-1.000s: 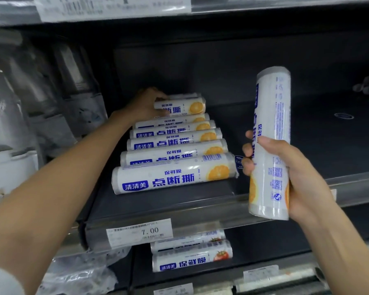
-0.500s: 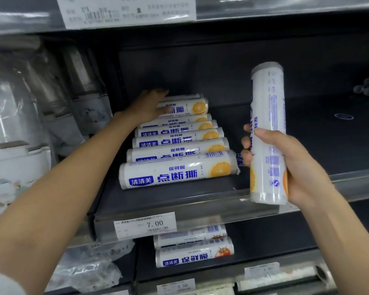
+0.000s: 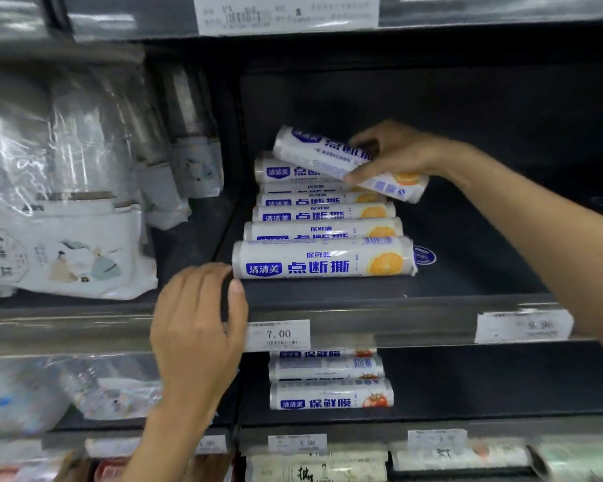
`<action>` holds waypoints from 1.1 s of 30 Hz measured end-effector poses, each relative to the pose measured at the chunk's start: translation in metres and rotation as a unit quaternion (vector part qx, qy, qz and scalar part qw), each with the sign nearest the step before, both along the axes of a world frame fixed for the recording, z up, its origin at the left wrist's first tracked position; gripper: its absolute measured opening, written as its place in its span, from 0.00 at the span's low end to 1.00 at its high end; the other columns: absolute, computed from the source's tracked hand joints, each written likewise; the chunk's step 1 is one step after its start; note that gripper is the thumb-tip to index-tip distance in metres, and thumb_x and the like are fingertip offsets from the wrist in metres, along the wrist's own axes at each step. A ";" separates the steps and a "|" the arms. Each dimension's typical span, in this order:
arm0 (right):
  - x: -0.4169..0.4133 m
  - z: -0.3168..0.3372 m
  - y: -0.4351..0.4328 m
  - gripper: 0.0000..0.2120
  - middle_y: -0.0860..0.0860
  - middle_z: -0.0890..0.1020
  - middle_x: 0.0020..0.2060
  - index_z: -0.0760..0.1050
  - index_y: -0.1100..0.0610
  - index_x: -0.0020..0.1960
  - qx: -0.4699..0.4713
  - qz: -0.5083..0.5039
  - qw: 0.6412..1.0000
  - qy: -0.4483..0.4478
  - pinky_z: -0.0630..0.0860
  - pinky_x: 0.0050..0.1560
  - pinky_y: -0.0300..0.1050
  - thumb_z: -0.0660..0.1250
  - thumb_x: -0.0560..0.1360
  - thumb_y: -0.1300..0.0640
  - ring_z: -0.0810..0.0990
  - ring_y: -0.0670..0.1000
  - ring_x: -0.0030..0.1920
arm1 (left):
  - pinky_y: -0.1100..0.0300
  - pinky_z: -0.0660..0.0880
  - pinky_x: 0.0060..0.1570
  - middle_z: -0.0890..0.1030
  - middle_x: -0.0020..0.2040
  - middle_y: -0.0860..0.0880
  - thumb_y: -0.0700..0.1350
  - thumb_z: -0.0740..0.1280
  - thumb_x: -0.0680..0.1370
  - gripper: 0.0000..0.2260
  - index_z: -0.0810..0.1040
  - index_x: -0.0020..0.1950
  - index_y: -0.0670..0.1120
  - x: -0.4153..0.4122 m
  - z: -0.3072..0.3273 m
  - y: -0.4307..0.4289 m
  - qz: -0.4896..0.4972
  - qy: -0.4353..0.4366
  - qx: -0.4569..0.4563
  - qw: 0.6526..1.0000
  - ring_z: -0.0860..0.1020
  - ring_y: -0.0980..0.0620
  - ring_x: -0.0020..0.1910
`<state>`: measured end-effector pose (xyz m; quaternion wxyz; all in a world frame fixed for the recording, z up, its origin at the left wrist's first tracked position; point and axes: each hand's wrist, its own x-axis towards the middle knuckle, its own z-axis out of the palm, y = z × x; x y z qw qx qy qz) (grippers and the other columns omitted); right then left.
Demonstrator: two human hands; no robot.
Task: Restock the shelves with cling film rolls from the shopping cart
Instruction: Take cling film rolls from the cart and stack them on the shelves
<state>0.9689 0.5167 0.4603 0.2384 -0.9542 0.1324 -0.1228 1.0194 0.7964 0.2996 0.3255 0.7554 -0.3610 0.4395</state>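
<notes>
Several white cling film rolls with blue lettering and an orange picture lie in a row on the dark shelf [image 3: 467, 273]; the front roll [image 3: 322, 259] is nearest me. My right hand [image 3: 394, 154] grips another cling film roll [image 3: 328, 158], tilted, over the back of the row and touching the rear rolls. My left hand [image 3: 199, 328] hovers by the shelf's front edge, just left of the front roll, fingers relaxed and holding nothing.
A price tag reading 7.00 [image 3: 278, 335] sits on the shelf rail. Similar rolls with a tomato picture [image 3: 331, 394] lie on the shelf below. Plastic-wrapped white goods [image 3: 67, 210] fill the left bay. The shelf's right part is bare and dark.
My right hand swung its roll from upright at the shelf front to lying tilted over the back of the row. My left hand left the rear rolls and drew back to the front edge.
</notes>
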 end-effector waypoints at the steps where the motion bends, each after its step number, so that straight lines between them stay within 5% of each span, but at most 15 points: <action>1: 0.008 -0.003 -0.003 0.28 0.48 0.75 0.55 0.70 0.57 0.67 -0.019 0.008 1.000 -0.001 0.70 0.43 0.31 0.74 0.70 0.53 0.75 0.47 0.52 | 0.50 0.72 0.51 0.82 0.46 0.40 0.43 0.56 0.81 0.16 0.80 0.48 0.36 0.003 -0.007 -0.002 0.010 -0.018 0.006 1.000 0.78 0.41 0.46; 8: 0.046 -0.027 -0.026 0.30 0.53 0.72 0.60 0.71 0.58 0.67 -0.147 0.028 0.988 -0.023 0.70 0.58 0.44 0.76 0.67 0.55 0.72 0.53 0.59 | 0.51 0.69 0.45 0.82 0.42 0.41 0.41 0.54 0.80 0.17 0.80 0.42 0.37 0.022 -0.025 -0.011 0.049 -0.098 -0.001 0.994 0.79 0.41 0.41; 17: 0.057 -0.042 -0.023 0.31 0.52 0.73 0.59 0.71 0.57 0.67 -0.169 0.058 0.982 -0.068 0.64 0.53 0.36 0.76 0.68 0.52 0.70 0.47 0.56 | 0.52 0.67 0.43 0.82 0.40 0.42 0.41 0.53 0.80 0.18 0.80 0.39 0.37 0.025 -0.029 -0.015 0.053 -0.117 -0.023 0.991 0.79 0.42 0.38; 22: 0.014 -0.036 -0.057 0.24 0.52 0.76 0.58 0.72 0.57 0.66 -0.097 -0.018 0.989 -0.109 0.66 0.47 0.29 0.72 0.72 0.52 0.72 0.45 0.54 | 0.53 0.67 0.43 0.82 0.39 0.42 0.41 0.53 0.80 0.19 0.80 0.40 0.37 0.025 -0.031 -0.015 0.054 -0.116 -0.024 0.991 0.79 0.42 0.38; 29: 0.001 -0.069 -0.075 0.16 0.53 0.80 0.53 0.74 0.59 0.58 0.031 -0.073 0.994 -0.081 0.75 0.58 0.48 0.64 0.77 0.47 0.78 0.51 0.54 | 0.52 0.67 0.42 0.82 0.38 0.42 0.41 0.53 0.80 0.19 0.80 0.39 0.37 0.026 -0.032 -0.017 0.061 -0.116 -0.030 0.991 0.79 0.42 0.37; 33: 0.012 -0.071 -0.068 0.15 0.55 0.81 0.53 0.75 0.61 0.56 0.190 -0.080 0.972 -0.112 0.78 0.56 0.46 0.64 0.77 0.50 0.79 0.50 0.53 | 0.52 0.67 0.43 0.82 0.38 0.42 0.42 0.52 0.80 0.20 0.80 0.39 0.37 0.026 -0.032 -0.017 0.061 -0.118 -0.030 0.991 0.79 0.42 0.36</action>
